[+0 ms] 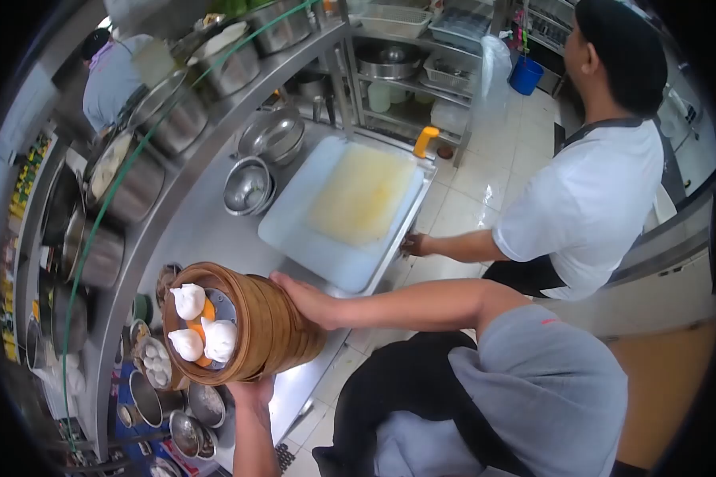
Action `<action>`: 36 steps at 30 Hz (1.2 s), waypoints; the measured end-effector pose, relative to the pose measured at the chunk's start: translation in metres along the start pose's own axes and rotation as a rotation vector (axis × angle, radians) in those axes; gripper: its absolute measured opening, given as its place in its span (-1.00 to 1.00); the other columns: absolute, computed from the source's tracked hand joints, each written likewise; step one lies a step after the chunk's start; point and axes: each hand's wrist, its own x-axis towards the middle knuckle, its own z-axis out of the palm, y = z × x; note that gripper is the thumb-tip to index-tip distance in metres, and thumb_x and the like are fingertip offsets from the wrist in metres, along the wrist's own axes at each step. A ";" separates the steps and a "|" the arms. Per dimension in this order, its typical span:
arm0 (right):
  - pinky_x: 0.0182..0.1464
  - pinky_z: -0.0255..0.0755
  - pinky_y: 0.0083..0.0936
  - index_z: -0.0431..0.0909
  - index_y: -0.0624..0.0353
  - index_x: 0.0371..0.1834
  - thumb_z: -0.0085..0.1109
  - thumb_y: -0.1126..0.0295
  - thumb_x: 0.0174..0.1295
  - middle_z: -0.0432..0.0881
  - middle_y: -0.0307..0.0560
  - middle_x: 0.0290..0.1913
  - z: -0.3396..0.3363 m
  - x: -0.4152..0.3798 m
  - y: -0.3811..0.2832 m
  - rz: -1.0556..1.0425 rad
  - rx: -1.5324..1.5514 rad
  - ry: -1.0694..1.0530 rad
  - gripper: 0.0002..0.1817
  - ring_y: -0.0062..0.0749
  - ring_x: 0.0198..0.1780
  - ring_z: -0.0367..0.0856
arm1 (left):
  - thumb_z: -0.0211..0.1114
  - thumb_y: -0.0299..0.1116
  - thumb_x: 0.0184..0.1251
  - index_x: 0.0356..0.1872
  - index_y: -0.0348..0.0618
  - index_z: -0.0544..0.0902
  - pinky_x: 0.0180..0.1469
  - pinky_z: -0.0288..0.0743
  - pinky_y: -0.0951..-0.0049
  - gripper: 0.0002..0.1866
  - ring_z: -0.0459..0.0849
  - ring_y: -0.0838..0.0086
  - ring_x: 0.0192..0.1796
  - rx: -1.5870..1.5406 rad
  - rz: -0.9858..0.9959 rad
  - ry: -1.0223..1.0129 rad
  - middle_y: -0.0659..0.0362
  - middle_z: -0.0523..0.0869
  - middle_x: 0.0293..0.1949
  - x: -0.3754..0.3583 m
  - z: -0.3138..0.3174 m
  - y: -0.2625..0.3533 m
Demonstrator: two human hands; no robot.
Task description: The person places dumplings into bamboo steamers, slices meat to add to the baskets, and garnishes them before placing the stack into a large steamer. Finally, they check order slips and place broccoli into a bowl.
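A stack of round bamboo steamers (254, 318) is held tilted between my two hands, over the near end of the steel counter. Three white pleated dumplings (219, 339) sit on orange slices in the open top basket. My right hand (306, 302) presses along the side of the stack, its fingers partly hidden behind it. On the lower side, my left hand (252, 391) grips the stack near the top basket's rim, with most of its fingers hidden.
A white cutting board (294, 230) with a yellowed middle lies on the steel counter (207, 230), beside metal bowls (248, 185). Large pots (127, 175) line the shelf above. A co-worker in a white shirt (580, 207) stands at right, one hand by the counter edge.
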 end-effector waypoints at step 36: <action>0.49 0.19 -0.30 0.30 0.25 0.45 -0.49 -0.13 0.58 0.44 0.03 0.41 -0.556 0.038 -0.507 -0.208 0.125 0.073 -0.28 -0.26 0.41 0.41 | -0.06 0.12 0.55 0.43 -0.07 0.34 0.47 0.25 0.12 -0.38 0.39 0.26 0.43 -0.057 -0.011 -0.296 0.14 0.42 0.42 0.445 0.622 -0.166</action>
